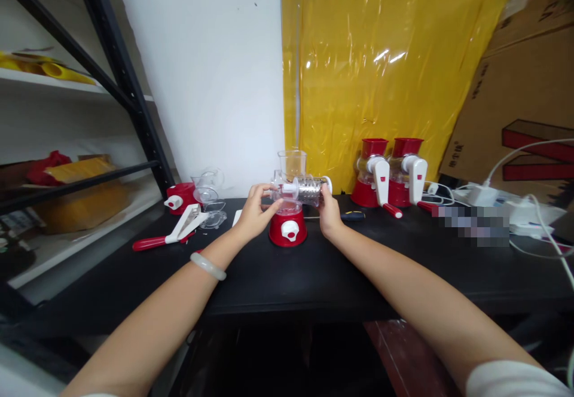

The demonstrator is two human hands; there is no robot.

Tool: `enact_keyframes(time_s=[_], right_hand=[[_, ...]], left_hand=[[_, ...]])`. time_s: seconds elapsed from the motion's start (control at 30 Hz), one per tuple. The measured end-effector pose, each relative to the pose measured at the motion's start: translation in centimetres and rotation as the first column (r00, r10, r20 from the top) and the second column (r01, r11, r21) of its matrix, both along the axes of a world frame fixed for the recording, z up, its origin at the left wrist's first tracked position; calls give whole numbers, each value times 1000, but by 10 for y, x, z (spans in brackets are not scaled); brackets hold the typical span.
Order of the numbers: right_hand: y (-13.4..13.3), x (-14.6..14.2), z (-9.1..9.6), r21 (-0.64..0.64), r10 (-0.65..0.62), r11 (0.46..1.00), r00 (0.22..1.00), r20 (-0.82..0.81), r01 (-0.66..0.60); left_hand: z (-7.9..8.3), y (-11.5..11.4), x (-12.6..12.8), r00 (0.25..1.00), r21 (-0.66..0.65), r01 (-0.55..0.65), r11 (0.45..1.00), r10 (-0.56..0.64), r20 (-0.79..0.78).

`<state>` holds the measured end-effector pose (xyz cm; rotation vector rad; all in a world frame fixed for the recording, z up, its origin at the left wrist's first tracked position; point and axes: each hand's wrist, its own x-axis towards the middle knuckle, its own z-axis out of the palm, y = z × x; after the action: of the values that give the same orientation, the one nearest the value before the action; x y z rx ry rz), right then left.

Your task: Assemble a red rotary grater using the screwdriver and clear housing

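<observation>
A rotary grater with a red base (pixel 275 237) and a white knob (pixel 290 231) stands upright on the black table in front of me. My left hand (pixel 255 214) grips the left side of its clear plastic housing (pixel 292 161), thumb in front. At the other side, my right hand (pixel 330 214) is closed on the white-rimmed end of a metal grater drum (pixel 308 189). The drum lies level at the housing, its white shaft (pixel 289 190) pointing left. How far it sits inside I cannot tell, and some right fingers are hidden behind it.
Two assembled red graters (pixel 375 173) stand at the back right, near white cables and power plugs (pixel 482 194). A screwdriver (pixel 353 216) lies behind my right hand. On the left are a white crank with a red handle (pixel 155 243), another red base (pixel 180 197) and clear parts (pixel 213 219).
</observation>
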<state>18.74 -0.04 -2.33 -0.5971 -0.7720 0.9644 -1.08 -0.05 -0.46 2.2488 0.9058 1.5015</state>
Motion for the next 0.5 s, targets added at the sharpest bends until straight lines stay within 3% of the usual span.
enact_keyframes(time_s=[0.2, 0.5], right_hand=[[6, -1, -11, 68, 129, 989, 990, 64, -133], [11, -1, -14, 48, 168, 983, 975, 142, -177]], left_hand=[[4, -4, 2, 994, -90, 84, 992, -78, 73], [6, -2, 4, 990, -119, 127, 985, -118, 82]])
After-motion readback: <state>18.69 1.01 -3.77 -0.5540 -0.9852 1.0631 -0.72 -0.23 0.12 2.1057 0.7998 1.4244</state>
